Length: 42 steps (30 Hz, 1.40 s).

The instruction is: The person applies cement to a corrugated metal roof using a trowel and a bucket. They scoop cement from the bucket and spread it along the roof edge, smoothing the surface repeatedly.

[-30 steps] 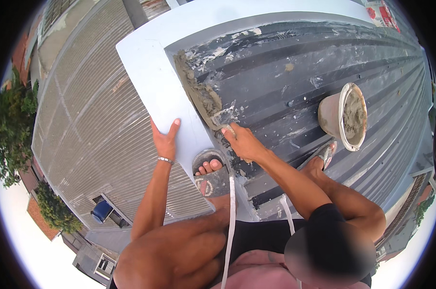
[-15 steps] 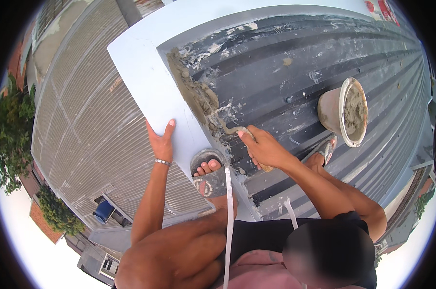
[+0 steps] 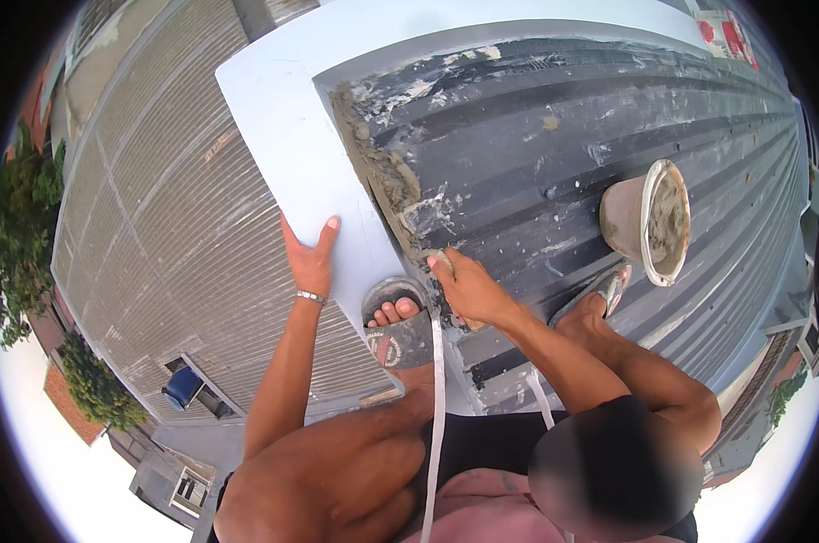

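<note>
My right hand (image 3: 471,288) is wrapped round the wooden handle (image 3: 472,324) of a trowel. Its bent metal neck (image 3: 435,254) reaches the joint between the white parapet (image 3: 292,136) and the dark ribbed roof; the blade is mostly hidden or hard to make out. Along that joint lies a rough band of wet grey mortar (image 3: 393,185), thickest above the trowel. My left hand (image 3: 311,264) rests on the parapet's outer edge, thumb spread away from the fingers on its top face, holding no tool.
To the right, a tilted-looking bucket (image 3: 622,217) of mortar (image 3: 669,217) stands on the ribbed roof (image 3: 536,154). One sandalled foot (image 3: 397,317) is on the parapet, the other (image 3: 599,299) near the bucket. Beyond the parapet lies a lower corrugated roof (image 3: 174,226). A white strap (image 3: 437,398) hangs down.
My right hand and the trowel have moved slightly left, closer to the parapet and lower along the joint. The left hand keeps its place on the parapet; the whole view has shifted a little.
</note>
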Each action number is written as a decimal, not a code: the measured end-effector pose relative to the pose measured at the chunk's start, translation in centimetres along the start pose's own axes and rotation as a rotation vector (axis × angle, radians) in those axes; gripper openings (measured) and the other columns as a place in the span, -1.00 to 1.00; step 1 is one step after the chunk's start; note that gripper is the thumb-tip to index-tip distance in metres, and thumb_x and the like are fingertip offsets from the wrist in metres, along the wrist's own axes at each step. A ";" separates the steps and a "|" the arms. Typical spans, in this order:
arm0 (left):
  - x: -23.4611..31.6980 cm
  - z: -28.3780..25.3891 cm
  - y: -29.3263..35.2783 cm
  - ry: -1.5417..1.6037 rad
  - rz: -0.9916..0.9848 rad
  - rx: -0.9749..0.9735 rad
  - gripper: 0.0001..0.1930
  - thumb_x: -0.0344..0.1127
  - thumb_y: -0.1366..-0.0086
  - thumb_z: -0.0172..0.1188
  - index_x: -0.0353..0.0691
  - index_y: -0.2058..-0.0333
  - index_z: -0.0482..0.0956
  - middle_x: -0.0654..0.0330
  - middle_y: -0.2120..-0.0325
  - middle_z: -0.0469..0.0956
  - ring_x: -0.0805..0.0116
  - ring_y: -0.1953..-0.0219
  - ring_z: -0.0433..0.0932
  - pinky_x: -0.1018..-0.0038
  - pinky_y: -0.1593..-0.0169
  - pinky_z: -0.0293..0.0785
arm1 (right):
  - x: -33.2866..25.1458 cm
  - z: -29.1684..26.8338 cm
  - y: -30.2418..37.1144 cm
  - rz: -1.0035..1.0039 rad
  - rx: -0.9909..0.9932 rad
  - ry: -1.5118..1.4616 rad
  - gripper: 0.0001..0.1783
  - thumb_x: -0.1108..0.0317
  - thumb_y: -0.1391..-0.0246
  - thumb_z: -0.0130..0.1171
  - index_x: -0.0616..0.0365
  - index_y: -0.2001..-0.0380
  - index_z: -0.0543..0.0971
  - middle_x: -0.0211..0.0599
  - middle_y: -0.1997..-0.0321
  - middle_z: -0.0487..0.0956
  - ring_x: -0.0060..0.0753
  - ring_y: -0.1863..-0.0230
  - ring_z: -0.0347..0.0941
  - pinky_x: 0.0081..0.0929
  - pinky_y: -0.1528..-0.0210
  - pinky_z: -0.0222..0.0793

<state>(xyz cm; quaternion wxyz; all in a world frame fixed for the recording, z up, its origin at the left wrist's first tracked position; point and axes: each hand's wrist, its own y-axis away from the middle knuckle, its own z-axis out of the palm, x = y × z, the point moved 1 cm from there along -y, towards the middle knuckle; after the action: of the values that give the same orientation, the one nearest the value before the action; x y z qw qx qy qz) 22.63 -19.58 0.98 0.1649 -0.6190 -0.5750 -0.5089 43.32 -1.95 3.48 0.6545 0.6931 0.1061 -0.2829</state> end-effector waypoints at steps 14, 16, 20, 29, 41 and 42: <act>-1.2 -0.5 -0.4 -0.011 -0.014 0.019 -0.21 -0.08 -0.35 0.40 -0.40 -0.36 0.25 -0.09 -0.20 0.47 0.11 -0.22 0.47 0.22 -0.29 0.39 | -2.6 -4.8 7.0 0.172 -0.114 0.052 -0.42 -0.07 -0.50 -0.08 0.38 0.00 0.44 -0.23 0.62 0.48 -0.34 0.68 0.51 -0.29 0.66 0.43; -0.9 0.0 -0.6 -0.028 -0.017 0.011 -0.20 -0.07 -0.35 0.40 -0.41 -0.37 0.24 -0.11 -0.20 0.46 0.10 -0.22 0.47 0.22 -0.29 0.38 | -3.7 -4.7 4.5 0.095 -0.050 0.035 -0.43 -0.08 -0.50 -0.06 0.36 0.03 0.43 -0.25 0.61 0.46 -0.38 0.67 0.50 -0.31 0.67 0.43; -1.0 -0.2 -0.5 -0.071 -0.006 0.022 -0.18 -0.04 -0.35 0.40 -0.41 -0.37 0.23 -0.12 -0.20 0.46 0.09 -0.23 0.46 0.20 -0.30 0.37 | -5.7 -3.2 0.0 0.005 -0.016 0.005 -0.46 -0.09 -0.50 -0.04 0.31 0.08 0.41 -0.31 0.57 0.44 -0.46 0.65 0.46 -0.37 0.68 0.41; -1.1 -0.1 -0.3 -0.023 -0.003 0.021 -0.21 -0.06 -0.34 0.40 -0.40 -0.34 0.26 -0.11 -0.17 0.48 0.09 -0.20 0.48 0.20 -0.28 0.39 | -6.0 -1.4 -3.1 -0.070 -0.013 -0.089 -0.45 -0.09 -0.50 -0.05 0.31 0.09 0.42 -0.32 0.57 0.43 -0.46 0.66 0.45 -0.37 0.66 0.41; -2.1 -0.5 -0.5 -0.065 -0.031 0.030 -0.19 -0.05 -0.32 0.41 -0.39 -0.36 0.25 -0.16 -0.18 0.49 0.04 -0.21 0.49 0.16 -0.26 0.42 | -13.2 -1.9 -7.1 -0.021 -0.066 -0.275 -0.45 -0.09 -0.52 -0.16 0.30 0.09 0.42 -0.29 0.53 0.44 -0.46 0.64 0.42 -0.35 0.66 0.41; -2.1 -0.5 -0.5 -0.054 -0.029 0.033 -0.18 -0.05 -0.32 0.42 -0.39 -0.37 0.24 -0.16 -0.18 0.48 0.04 -0.21 0.49 0.16 -0.26 0.42 | -13.7 -2.3 -7.2 -0.004 -0.075 -0.245 -0.45 -0.08 -0.53 -0.16 0.31 0.07 0.42 -0.28 0.53 0.45 -0.47 0.64 0.42 -0.35 0.66 0.41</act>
<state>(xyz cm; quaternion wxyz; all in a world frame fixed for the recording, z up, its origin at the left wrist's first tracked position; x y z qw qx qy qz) 22.38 -20.96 -0.74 0.1518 -0.6213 -0.5965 -0.4849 29.03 4.21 4.63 0.6872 0.6284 0.0373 -0.3626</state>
